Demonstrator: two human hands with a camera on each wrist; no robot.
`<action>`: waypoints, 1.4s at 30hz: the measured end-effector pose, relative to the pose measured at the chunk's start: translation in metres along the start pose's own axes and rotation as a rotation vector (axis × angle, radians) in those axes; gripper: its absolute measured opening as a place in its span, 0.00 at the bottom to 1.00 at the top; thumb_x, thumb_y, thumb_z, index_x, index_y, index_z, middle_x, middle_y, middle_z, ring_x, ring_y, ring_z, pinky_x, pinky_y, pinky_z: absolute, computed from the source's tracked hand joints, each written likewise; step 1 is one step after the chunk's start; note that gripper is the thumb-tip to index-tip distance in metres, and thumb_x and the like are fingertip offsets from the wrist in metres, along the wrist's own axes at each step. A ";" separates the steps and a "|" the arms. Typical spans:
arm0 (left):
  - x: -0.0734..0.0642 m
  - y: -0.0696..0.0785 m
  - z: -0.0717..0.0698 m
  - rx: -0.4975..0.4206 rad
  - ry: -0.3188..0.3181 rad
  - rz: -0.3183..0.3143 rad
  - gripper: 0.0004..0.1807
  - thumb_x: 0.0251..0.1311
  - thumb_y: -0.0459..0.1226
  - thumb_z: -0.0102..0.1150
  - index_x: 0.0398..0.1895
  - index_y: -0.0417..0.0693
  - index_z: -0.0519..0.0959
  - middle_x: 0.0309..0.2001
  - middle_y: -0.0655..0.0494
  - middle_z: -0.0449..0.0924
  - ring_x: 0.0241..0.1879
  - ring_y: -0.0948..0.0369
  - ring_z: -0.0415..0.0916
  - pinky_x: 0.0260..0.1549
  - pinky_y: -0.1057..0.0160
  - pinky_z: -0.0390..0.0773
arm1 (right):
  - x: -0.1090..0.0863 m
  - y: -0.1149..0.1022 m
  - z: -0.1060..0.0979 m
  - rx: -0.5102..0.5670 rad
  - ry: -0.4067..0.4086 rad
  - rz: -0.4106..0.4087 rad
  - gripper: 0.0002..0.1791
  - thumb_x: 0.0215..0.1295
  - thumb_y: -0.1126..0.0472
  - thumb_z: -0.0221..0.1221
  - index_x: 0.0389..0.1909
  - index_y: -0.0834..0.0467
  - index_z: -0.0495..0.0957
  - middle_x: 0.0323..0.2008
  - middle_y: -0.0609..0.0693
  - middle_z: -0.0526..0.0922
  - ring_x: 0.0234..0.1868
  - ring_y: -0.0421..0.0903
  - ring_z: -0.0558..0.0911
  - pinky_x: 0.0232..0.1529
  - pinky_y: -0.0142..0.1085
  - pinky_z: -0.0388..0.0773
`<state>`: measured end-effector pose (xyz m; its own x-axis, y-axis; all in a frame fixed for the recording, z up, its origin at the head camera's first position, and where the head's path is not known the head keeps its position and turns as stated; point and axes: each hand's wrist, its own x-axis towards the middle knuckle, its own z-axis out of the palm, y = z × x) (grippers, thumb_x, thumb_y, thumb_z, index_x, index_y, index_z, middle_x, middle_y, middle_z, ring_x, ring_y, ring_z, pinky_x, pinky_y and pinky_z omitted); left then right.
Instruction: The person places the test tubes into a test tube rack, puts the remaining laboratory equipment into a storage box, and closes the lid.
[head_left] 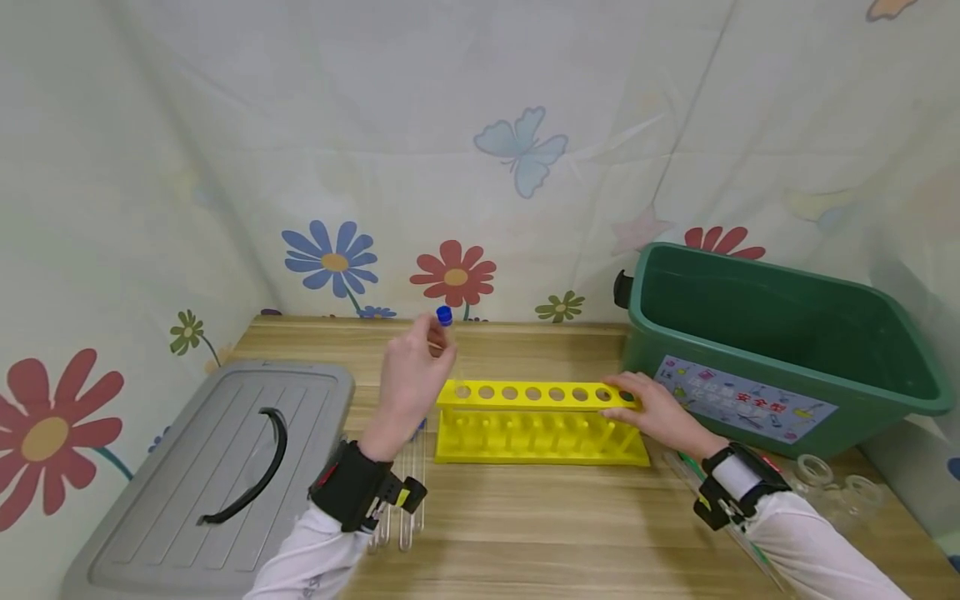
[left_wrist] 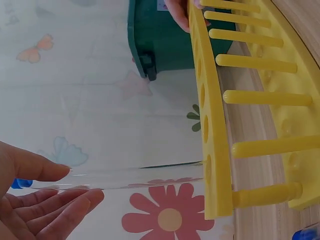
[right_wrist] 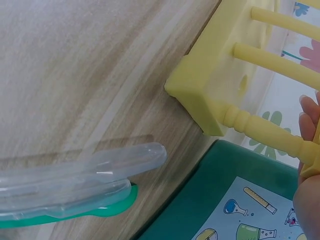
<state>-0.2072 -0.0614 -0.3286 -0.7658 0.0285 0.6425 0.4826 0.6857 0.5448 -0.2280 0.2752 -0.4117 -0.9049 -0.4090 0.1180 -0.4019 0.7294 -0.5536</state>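
My left hand (head_left: 411, 371) pinches a clear test tube (left_wrist: 135, 177) near its blue cap, between thumb and fingers. The tube points down at the end hole of the yellow test tube rack (head_left: 521, 406), at its left. In the left wrist view the tube's lower end meets the top bar there; how far it is inside cannot be told. At the rack's other end my right hand (head_left: 660, 412) grips the top bar, the thumb in front. More test tubes (head_left: 406, 533), with blue caps, lie on the table below my left wrist, partly hidden by it.
A grey lid (head_left: 150, 467) with a black handle lies at the left. At the right stands a green bin (head_left: 652, 342) with a label. Clear plastic pieces (right_wrist: 125, 162) and a green strip (right_wrist: 120, 202) lie before it, near glass vessels (head_left: 813, 471).
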 end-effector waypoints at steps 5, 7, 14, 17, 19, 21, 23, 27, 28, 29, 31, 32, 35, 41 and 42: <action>-0.002 -0.002 0.005 0.030 -0.020 0.005 0.09 0.49 0.28 0.62 0.32 0.36 0.72 0.25 0.49 0.77 0.21 0.58 0.74 0.23 0.68 0.75 | 0.001 0.000 0.001 -0.009 0.003 0.006 0.33 0.57 0.47 0.58 0.57 0.65 0.68 0.52 0.60 0.70 0.50 0.56 0.67 0.50 0.55 0.64; -0.003 -0.002 0.007 0.037 -0.034 0.004 0.09 0.49 0.28 0.63 0.32 0.36 0.73 0.23 0.50 0.77 0.19 0.59 0.73 0.21 0.69 0.74 | 0.001 0.001 0.001 -0.008 0.004 0.007 0.33 0.57 0.47 0.58 0.57 0.65 0.68 0.52 0.60 0.70 0.50 0.57 0.67 0.50 0.55 0.64; -0.006 -0.005 0.014 0.039 -0.101 -0.035 0.08 0.49 0.28 0.63 0.32 0.37 0.75 0.23 0.51 0.76 0.18 0.60 0.72 0.21 0.70 0.73 | 0.001 0.002 0.001 -0.004 0.006 0.010 0.33 0.57 0.47 0.58 0.57 0.65 0.68 0.52 0.61 0.70 0.50 0.57 0.67 0.50 0.55 0.64; -0.008 -0.007 0.017 0.028 -0.121 -0.057 0.08 0.50 0.28 0.63 0.33 0.36 0.75 0.24 0.50 0.77 0.20 0.60 0.73 0.22 0.70 0.75 | 0.001 0.002 0.002 -0.005 0.008 0.007 0.33 0.57 0.47 0.58 0.57 0.65 0.68 0.52 0.60 0.70 0.50 0.56 0.67 0.50 0.55 0.64; -0.009 -0.007 0.019 0.025 -0.137 -0.071 0.08 0.50 0.28 0.62 0.33 0.36 0.75 0.24 0.50 0.77 0.20 0.60 0.73 0.21 0.70 0.74 | 0.001 0.002 0.002 -0.006 0.009 0.006 0.33 0.57 0.47 0.58 0.57 0.65 0.68 0.52 0.60 0.70 0.49 0.56 0.67 0.50 0.55 0.64; -0.011 -0.009 0.021 0.021 -0.149 -0.084 0.07 0.50 0.28 0.62 0.33 0.37 0.75 0.24 0.50 0.77 0.19 0.60 0.73 0.20 0.70 0.74 | 0.001 0.002 0.002 -0.010 0.011 0.008 0.33 0.57 0.46 0.58 0.57 0.65 0.68 0.52 0.60 0.70 0.49 0.56 0.67 0.49 0.55 0.64; -0.013 -0.010 0.023 0.015 -0.162 -0.097 0.07 0.50 0.27 0.61 0.33 0.38 0.75 0.25 0.50 0.77 0.19 0.61 0.73 0.19 0.70 0.74 | 0.001 0.002 0.002 -0.012 0.013 0.011 0.33 0.57 0.46 0.58 0.57 0.65 0.68 0.52 0.60 0.70 0.49 0.55 0.67 0.49 0.55 0.64; -0.017 -0.013 0.028 0.008 -0.186 -0.118 0.07 0.50 0.27 0.61 0.33 0.39 0.75 0.25 0.50 0.77 0.18 0.61 0.72 0.19 0.70 0.73 | 0.001 0.002 0.002 -0.018 0.014 0.015 0.33 0.57 0.46 0.58 0.57 0.65 0.69 0.52 0.60 0.70 0.49 0.55 0.67 0.49 0.55 0.64; -0.017 -0.014 0.029 0.005 -0.192 -0.120 0.07 0.50 0.27 0.61 0.33 0.38 0.75 0.25 0.50 0.77 0.18 0.61 0.72 0.19 0.70 0.73 | 0.001 0.002 0.002 -0.019 0.015 0.014 0.33 0.57 0.46 0.58 0.57 0.65 0.69 0.52 0.60 0.70 0.49 0.55 0.67 0.49 0.55 0.64; -0.018 -0.014 0.030 0.004 -0.199 -0.123 0.08 0.50 0.27 0.61 0.33 0.38 0.75 0.25 0.50 0.77 0.18 0.61 0.72 0.19 0.70 0.73 | 0.001 0.002 0.002 -0.020 0.016 0.013 0.33 0.57 0.46 0.58 0.56 0.65 0.69 0.52 0.60 0.70 0.49 0.55 0.67 0.49 0.55 0.64; -0.020 -0.016 0.031 0.005 -0.206 -0.125 0.08 0.50 0.27 0.61 0.34 0.38 0.75 0.25 0.50 0.77 0.19 0.61 0.72 0.18 0.70 0.73 | 0.001 0.002 0.002 -0.023 0.018 0.009 0.32 0.57 0.47 0.58 0.56 0.65 0.69 0.52 0.60 0.71 0.49 0.55 0.68 0.49 0.55 0.64; -0.021 -0.016 0.032 0.004 -0.208 -0.127 0.08 0.49 0.27 0.62 0.34 0.38 0.75 0.25 0.50 0.77 0.19 0.61 0.72 0.18 0.70 0.73 | 0.002 0.002 0.002 -0.023 0.019 0.008 0.32 0.57 0.47 0.59 0.56 0.65 0.69 0.52 0.60 0.71 0.49 0.55 0.68 0.49 0.55 0.64; -0.022 -0.017 0.033 0.003 -0.208 -0.126 0.09 0.49 0.27 0.62 0.34 0.39 0.74 0.25 0.50 0.77 0.20 0.60 0.72 0.19 0.70 0.73 | 0.002 0.002 0.003 -0.023 0.020 0.005 0.32 0.57 0.48 0.59 0.56 0.64 0.69 0.52 0.60 0.71 0.49 0.55 0.68 0.49 0.54 0.64; -0.026 -0.020 0.034 -0.005 -0.212 -0.107 0.09 0.50 0.26 0.61 0.34 0.38 0.74 0.26 0.49 0.77 0.18 0.61 0.72 0.18 0.71 0.73 | 0.002 0.003 0.003 -0.024 0.026 0.001 0.32 0.57 0.47 0.58 0.56 0.64 0.69 0.51 0.59 0.71 0.49 0.54 0.68 0.48 0.54 0.65; -0.026 -0.020 0.034 -0.008 -0.215 -0.105 0.09 0.50 0.26 0.61 0.34 0.38 0.74 0.26 0.49 0.77 0.18 0.61 0.72 0.17 0.72 0.73 | 0.002 0.003 0.003 -0.023 0.028 0.001 0.32 0.57 0.46 0.58 0.56 0.64 0.70 0.51 0.59 0.71 0.49 0.54 0.68 0.48 0.54 0.65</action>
<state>-0.2116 -0.0509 -0.3746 -0.8845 0.1117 0.4530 0.3980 0.6872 0.6077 -0.2306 0.2750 -0.4162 -0.9085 -0.3936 0.1405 -0.4042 0.7420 -0.5348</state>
